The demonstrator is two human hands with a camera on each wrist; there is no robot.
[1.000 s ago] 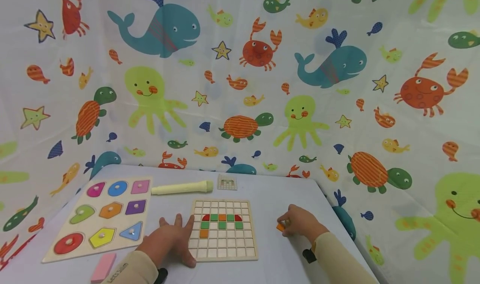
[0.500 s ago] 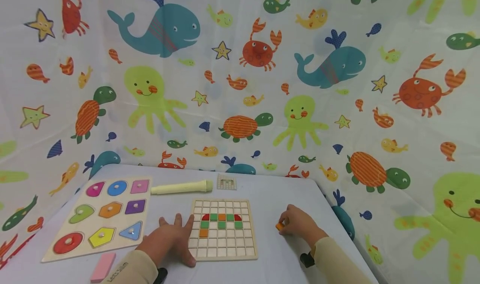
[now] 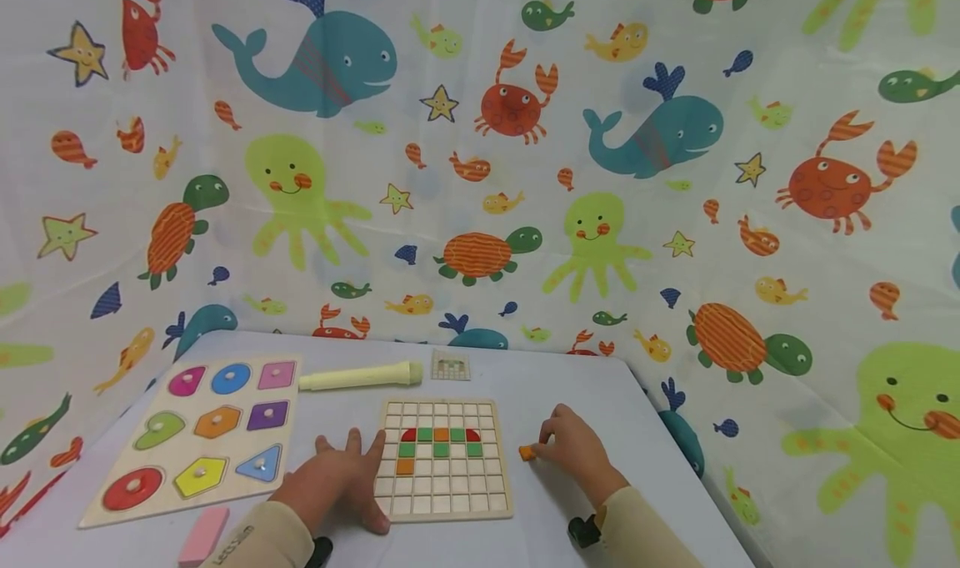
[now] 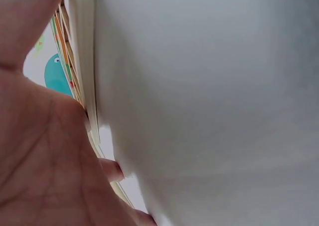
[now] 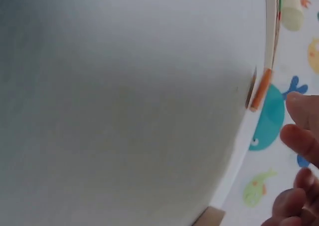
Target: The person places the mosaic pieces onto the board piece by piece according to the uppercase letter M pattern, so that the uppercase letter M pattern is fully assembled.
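In the head view my left hand (image 3: 337,479) lies on the table with its fingers spread, thumb and forefinger along the left edge of a gridded wooden board (image 3: 444,516). On the board are green and orange square tiles and two red curved ones. My right hand (image 3: 573,447) is just right of the board, fingertips beside a small orange tile (image 3: 527,453). In the right wrist view a gap shows between that orange tile (image 5: 262,89) and the curled fingers (image 5: 300,138); I cannot tell whether they hold it. The left wrist view shows the left palm (image 4: 45,151) against the board's edge (image 4: 84,51).
At the left lies a shape puzzle (image 3: 168,443) with knobbed pieces. A pink block (image 3: 203,536) is near the front edge. Behind the board are a pale yellow stick (image 3: 360,377) and a small pattern card (image 3: 451,364). A sea-animal cloth (image 3: 420,218) hangs around the table (image 3: 585,384).
My right hand and the orange tile have moved left, closer to the board's right edge. My left hand stays in place.
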